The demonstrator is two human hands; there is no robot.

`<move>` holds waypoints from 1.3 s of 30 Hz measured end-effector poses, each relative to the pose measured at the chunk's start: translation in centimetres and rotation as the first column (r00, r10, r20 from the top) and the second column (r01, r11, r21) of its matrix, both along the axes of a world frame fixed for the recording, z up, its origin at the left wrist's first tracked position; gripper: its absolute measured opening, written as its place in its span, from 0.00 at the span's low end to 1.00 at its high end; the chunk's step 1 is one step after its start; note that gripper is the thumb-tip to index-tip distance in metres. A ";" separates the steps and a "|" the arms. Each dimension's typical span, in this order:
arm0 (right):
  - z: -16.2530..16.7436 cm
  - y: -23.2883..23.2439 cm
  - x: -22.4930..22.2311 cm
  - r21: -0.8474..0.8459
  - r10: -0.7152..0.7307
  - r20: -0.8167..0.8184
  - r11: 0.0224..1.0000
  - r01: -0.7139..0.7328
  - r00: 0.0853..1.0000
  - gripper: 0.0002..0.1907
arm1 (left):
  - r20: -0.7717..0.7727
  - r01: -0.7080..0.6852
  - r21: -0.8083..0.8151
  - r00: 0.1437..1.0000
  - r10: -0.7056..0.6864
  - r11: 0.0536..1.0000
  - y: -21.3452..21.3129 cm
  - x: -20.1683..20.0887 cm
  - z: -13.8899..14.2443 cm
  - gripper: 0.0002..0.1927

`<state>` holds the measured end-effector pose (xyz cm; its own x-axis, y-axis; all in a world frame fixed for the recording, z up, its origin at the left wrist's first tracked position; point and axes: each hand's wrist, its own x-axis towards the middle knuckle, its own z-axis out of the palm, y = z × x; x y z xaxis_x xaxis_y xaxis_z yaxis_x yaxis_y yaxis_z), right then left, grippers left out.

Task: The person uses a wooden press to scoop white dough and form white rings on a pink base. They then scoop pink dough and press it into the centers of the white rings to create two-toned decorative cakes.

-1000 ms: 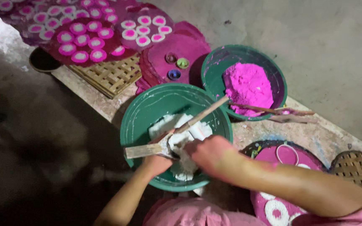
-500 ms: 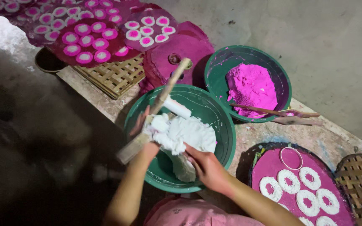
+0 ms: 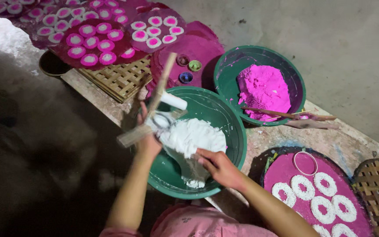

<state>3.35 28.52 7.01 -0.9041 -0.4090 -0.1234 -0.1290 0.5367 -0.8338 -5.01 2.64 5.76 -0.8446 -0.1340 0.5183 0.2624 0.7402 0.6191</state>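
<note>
Left hand (image 3: pixel 148 140) grips the wooden sticks (image 3: pixel 154 103), seemingly two; right hand (image 3: pixel 218 164) presses white dough (image 3: pixel 191 138) inside one green basin (image 3: pixel 224 118), touching a second basin (image 3: pixel 229 70) of pink.

No package, label, sign or screen shows anywhere in the view. The dim stretch toward nine o'clock is too dark to read, so something small could perhaps sit there unseen, but nothing of the kind can be made out.
</note>
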 end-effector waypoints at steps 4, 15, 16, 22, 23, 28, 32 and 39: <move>-0.1 0.9 0.5 -0.019 0.182 0.063 0.983 -0.182 0.981 0.24 | 0.363 -0.105 0.521 0.926 -0.109 0.847 -2.4 -1.7 -2.9 0.23; 8.3 3.5 0.2 -0.994 0.155 0.091 0.071 0.081 0.984 0.52 | -0.448 -0.337 0.830 0.071 -0.891 -0.444 11.8 11.7 -0.1 0.29; 9.7 4.1 0.7 -0.981 0.031 0.047 0.189 0.040 0.998 0.52 | -0.277 -0.207 0.932 0.118 -0.954 -0.297 12.0 12.0 0.8 0.29; 15.4 9.5 5.2 -0.489 0.016 -0.484 0.824 -0.286 0.875 0.37 | 0.408 0.812 0.002 0.532 -0.742 0.583 10.5 10.2 5.4 0.18; 15.6 9.9 5.8 -0.288 0.115 -0.651 0.877 -0.385 0.750 0.28 | 0.507 0.792 -0.291 0.603 -0.616 0.536 10.7 10.1 6.3 0.14; 14.8 9.8 8.3 0.039 0.267 -0.851 0.891 -0.453 0.451 0.17 | 0.365 0.763 0.245 0.499 -0.786 0.598 9.7 12.0 11.2 0.21; 14.1 9.8 9.5 -0.029 0.144 -0.900 0.922 -0.387 0.412 0.14 | 0.742 0.716 0.032 0.451 -0.497 0.697 11.8 12.3 13.4 0.19; 14.8 10.5 9.2 -0.152 0.042 -0.864 0.928 -0.339 0.501 0.20 | 0.651 0.776 0.113 0.413 -0.636 0.620 12.6 10.0 13.2 0.18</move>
<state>12.52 39.02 21.81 -0.4127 -0.4631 0.7843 -0.9105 0.1849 -0.3699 4.96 15.24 18.92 -0.7000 0.6921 -0.1763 0.3884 0.5761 0.7192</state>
